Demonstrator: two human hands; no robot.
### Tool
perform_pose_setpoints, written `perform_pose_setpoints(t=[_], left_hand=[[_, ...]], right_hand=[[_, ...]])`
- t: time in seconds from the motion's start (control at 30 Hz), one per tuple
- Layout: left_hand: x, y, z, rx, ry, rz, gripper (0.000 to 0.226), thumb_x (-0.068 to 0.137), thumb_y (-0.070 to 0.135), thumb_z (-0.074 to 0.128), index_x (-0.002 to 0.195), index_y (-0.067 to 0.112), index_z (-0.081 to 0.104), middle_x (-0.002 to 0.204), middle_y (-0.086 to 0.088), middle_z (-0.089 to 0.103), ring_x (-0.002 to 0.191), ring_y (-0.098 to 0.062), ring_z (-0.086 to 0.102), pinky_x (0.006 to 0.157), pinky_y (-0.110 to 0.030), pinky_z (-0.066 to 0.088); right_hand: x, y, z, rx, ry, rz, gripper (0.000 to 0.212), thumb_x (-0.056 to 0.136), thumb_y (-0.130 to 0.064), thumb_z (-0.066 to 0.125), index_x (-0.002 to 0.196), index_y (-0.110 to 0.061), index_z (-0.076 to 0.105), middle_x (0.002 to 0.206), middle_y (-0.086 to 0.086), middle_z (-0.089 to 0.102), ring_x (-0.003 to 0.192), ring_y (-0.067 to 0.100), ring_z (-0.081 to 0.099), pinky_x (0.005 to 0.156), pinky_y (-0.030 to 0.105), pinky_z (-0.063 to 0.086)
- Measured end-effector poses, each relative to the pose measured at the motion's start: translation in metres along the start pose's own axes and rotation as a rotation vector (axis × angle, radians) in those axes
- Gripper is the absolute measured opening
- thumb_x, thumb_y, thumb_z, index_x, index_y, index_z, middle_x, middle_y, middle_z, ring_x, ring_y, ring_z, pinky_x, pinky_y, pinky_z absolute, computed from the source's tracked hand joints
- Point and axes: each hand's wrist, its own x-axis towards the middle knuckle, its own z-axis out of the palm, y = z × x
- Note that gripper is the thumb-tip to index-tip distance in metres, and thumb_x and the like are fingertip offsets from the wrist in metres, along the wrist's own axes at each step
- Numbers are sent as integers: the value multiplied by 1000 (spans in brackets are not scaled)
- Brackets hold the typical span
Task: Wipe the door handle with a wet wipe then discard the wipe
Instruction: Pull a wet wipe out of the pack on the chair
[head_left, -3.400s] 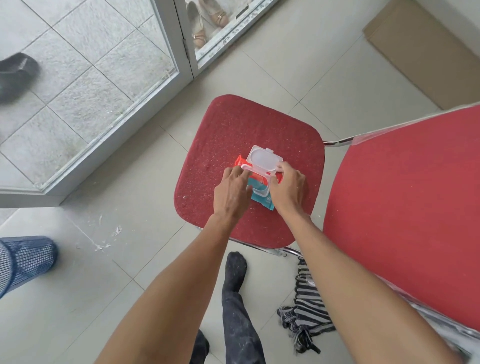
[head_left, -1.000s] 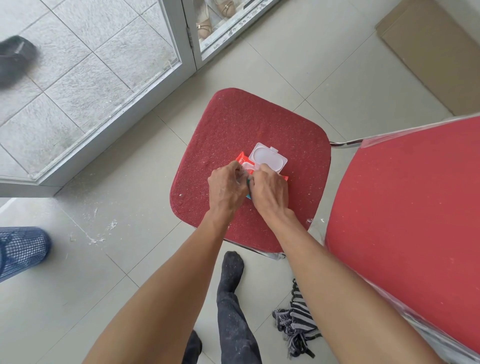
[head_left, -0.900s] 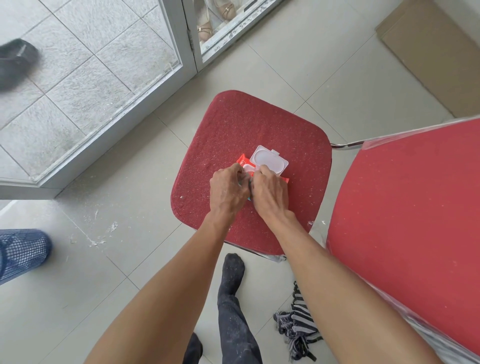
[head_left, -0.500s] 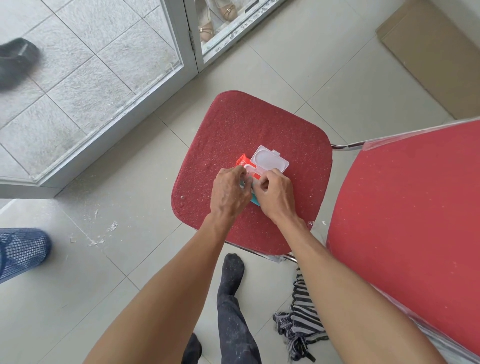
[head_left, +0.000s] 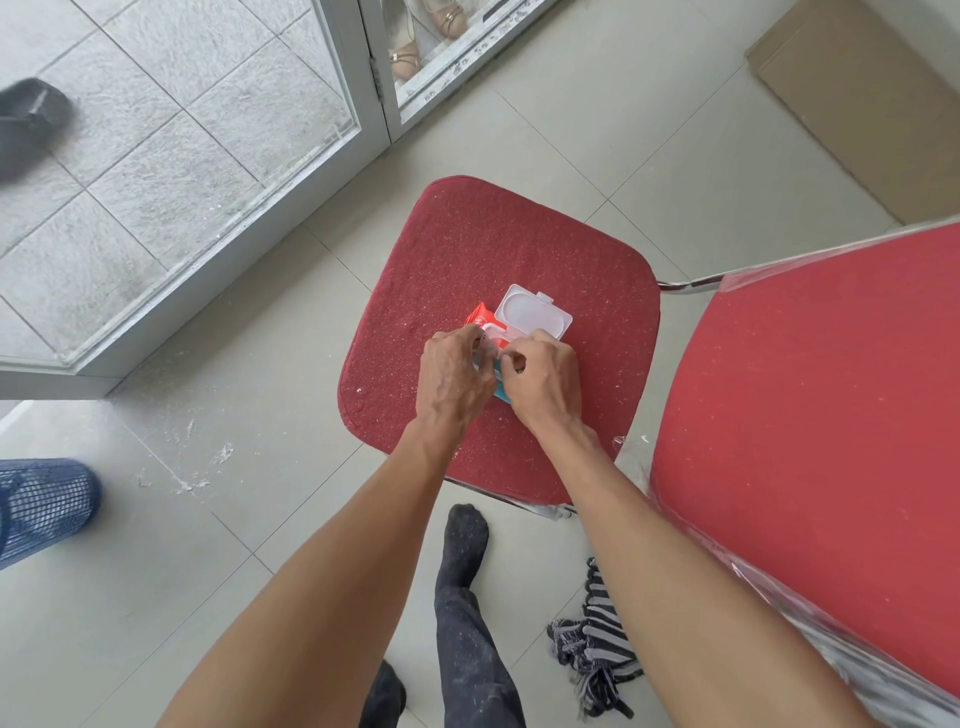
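A red and teal pack of wet wipes (head_left: 480, 318) lies on a red chair seat (head_left: 509, 244), its white flip lid (head_left: 534, 317) standing open. My left hand (head_left: 454, 376) presses on the pack's near left side, fingers curled at the opening. My right hand (head_left: 543, 382) pinches at the opening with thumb and forefinger. Both hands hide most of the pack. I cannot tell whether a wipe is between the fingers. The door handle is not in view.
A glass door with a grey metal frame (head_left: 371, 78) stands at the upper left. A blue mesh bin (head_left: 44, 506) is at the left edge. A second red chair (head_left: 810, 431) fills the right. A striped cloth (head_left: 595, 649) and cardboard (head_left: 872, 98) lie on the floor.
Both hands stay on the pack with small finger shifts at the opening. The lid stays open and the pack has hardly moved.
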Motion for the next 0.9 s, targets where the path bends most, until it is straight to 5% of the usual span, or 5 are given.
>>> perform_pose_setpoints(t=[0.37,0.57,0.63,0.73,0.9], left_hand=[[-3,4,-1,22,11,38,18,97,14,56,88,2,67,83,-13,72,75,-24,68,64,-33,59],[-5,6,2,14,2,23,17,95,9,57,83,1,65,78,-12,70,74,-23,65,68,-39,57],[-5,7,2,19,-6,7,17,94,9,57,82,1,64,78,-12,70,73,-25,66,67,-39,57],[-3,8,1,28,-10,-13,14,90,5,57,80,0,64,75,-12,69,64,-25,65,60,-38,56],[-4,6,5,74,-25,-4,14,92,9,54,85,3,64,80,-10,67,72,-20,60,66,-32,53]], right_hand=[[-7,8,2,345,54,229,9,85,-4,64,80,-8,70,86,-1,67,77,14,62,71,26,50],[-13,18,-1,801,31,514,17,85,-7,68,74,-18,72,82,3,74,85,25,73,75,38,62],[-10,18,-1,734,23,456,5,82,-13,72,80,-17,70,83,2,73,82,20,73,74,35,62],[-3,13,-3,384,27,213,17,79,-34,78,86,-20,70,87,-5,70,71,5,67,64,22,57],[2,7,-2,98,-9,72,9,86,-19,72,81,-13,75,92,5,70,77,18,65,67,32,54]])
